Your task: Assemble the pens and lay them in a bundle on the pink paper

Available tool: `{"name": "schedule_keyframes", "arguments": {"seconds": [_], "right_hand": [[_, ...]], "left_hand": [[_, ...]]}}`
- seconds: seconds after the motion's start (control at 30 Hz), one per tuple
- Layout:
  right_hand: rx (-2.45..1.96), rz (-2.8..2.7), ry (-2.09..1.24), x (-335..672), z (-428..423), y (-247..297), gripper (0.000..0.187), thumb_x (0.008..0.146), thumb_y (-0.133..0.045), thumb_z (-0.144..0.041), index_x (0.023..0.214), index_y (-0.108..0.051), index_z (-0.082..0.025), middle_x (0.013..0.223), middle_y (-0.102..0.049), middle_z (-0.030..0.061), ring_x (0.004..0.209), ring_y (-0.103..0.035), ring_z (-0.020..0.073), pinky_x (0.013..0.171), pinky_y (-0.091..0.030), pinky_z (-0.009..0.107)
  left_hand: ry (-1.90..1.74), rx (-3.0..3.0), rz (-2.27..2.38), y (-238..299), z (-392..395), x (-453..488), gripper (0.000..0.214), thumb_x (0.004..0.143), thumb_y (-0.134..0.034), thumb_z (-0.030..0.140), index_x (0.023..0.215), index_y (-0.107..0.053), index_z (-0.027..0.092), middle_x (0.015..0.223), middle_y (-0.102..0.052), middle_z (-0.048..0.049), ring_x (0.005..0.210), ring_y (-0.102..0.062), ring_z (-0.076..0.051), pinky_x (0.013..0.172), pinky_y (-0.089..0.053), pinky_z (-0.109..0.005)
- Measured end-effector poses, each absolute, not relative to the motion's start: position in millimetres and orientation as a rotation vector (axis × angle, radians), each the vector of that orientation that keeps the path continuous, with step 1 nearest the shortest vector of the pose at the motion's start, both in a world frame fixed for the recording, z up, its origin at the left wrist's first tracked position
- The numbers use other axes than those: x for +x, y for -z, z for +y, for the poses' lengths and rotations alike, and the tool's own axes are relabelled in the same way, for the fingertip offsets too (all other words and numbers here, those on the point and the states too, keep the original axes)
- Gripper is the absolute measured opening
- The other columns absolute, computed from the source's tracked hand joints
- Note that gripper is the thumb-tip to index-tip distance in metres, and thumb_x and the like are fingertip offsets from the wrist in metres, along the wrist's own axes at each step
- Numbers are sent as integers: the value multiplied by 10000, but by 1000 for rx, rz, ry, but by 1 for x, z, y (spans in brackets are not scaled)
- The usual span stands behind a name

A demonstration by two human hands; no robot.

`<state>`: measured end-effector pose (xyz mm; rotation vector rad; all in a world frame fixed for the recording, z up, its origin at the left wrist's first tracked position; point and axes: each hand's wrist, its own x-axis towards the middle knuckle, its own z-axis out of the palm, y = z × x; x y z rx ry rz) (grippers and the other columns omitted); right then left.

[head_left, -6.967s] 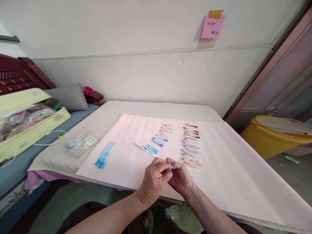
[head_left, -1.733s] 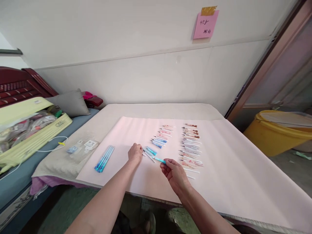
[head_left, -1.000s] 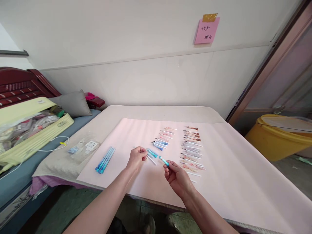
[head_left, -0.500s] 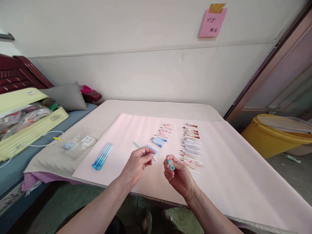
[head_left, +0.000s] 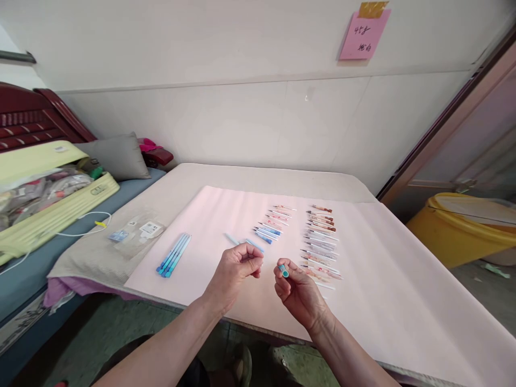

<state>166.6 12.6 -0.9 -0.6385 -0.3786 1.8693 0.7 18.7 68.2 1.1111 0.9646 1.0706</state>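
My right hand (head_left: 300,293) is closed around a short teal pen cap (head_left: 284,272), its hollow round end facing me. My left hand (head_left: 237,274) is pinched, thumb against forefinger, just left of the cap; a tiny pale bit shows at the fingertips, too small to name. The two hands are apart, above the pink sheet. Right behind my left hand lie a light blue stick (head_left: 231,238) and a blue pen piece (head_left: 255,245), both partly hidden by it. Several blue pens (head_left: 174,255) lie side by side farther left.
Slim dark-tipped pens lie in two columns: blue pens (head_left: 266,234) with pink ones behind, and patterned pens (head_left: 321,244) farther right. Clear plastic packaging (head_left: 139,234) rests left of the pink sheet (head_left: 387,301). A yellow bin (head_left: 451,236) stands at the right; a grey pillow (head_left: 121,156) lies left.
The view has shifted slightly left. My left hand has moved a little nearer the right one, and the cap in my right hand has tilted to face me more.
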Motion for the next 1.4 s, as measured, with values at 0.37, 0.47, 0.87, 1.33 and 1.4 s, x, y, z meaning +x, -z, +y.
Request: {"name": "schedule_keyframes", "arguments": {"seconds": [0.37, 0.47, 0.87, 1.33, 1.4], "right_hand": [[-778, -487, -1645, 162, 11, -1, 170, 737, -674, -289, 829, -628, -155, 640, -600, 9, 516, -486, 69, 470, -360, 167], [-787, -486, -1623, 162, 12, -3, 186, 726, -683, -302, 823, -629, -153, 642, -598, 11, 521, -488, 74, 474, -364, 174], [-824, -559, -1527, 162, 10, -5, 195, 716, -688, -317, 820, -629, -163, 649, -608, 3, 539, -510, 87, 504, -360, 207], [-811, -575, -1569, 162, 11, 0, 193, 730, -679, -319, 826, -622, -161, 617, -599, -5, 517, -500, 78, 489, -349, 189], [-806, -534, -1617, 162, 11, 3, 184, 725, -684, -303, 823, -622, -161, 631, -608, 3, 519, -503, 74, 483, -358, 179]], "left_hand": [[-1026, 638, 777, -47, 25, 2, 184, 622, -741, 164, 734, -597, 135, 737, -558, -6, 623, -505, -55, 614, -401, -176], [-1034, 683, 803, -46, 25, 3, 185, 620, -737, 170, 738, -596, 143, 740, -550, 2, 594, -495, -52, 595, -394, -181], [-1070, 1360, 1127, -54, 23, 5, 113, 681, -633, 264, 702, -567, 174, 620, -533, 10, 601, -487, -119, 598, -390, -232], [-1012, 1841, 1181, -60, 16, 1, 148, 733, -551, 170, 843, -625, 236, 770, -591, -23, 717, -533, -159, 678, -397, -250], [-1023, 1873, 1179, -59, 17, 1, 148, 737, -549, 159, 848, -613, 234, 777, -592, -20, 720, -539, -154, 678, -403, -243]]}}
